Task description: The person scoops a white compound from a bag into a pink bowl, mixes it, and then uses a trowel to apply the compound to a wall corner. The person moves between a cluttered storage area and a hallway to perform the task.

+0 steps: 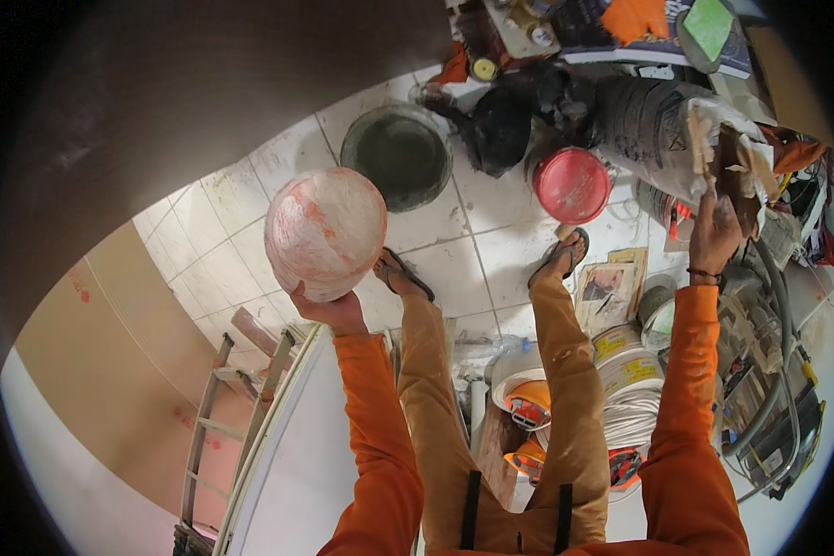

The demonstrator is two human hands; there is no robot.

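Observation:
My left hand (pixel 335 312) holds a round bowl (pixel 326 227) from its near side. The bowl is reddish and smeared with whitish plaster-like residue; I cannot tell whether its inside or its outside faces me. At the right, my right hand (pixel 716 233) is closed on the torn edge of a large paper sack (pixel 653 130). The sack leans over with its ripped mouth toward me, and its contents are hard to make out. Between the two hands, on the tiled floor, stands a container with a dusty red round top (pixel 573 187).
A dark round tub (pixel 397 157) and a black bag (pixel 500 132) stand on the tiles ahead. A ladder (pixel 215 417) leans at the left by a white panel (pixel 292 454). Cable coils (pixel 632 408), orange tools (pixel 528 408) and hoses (pixel 777 352) crowd the near right.

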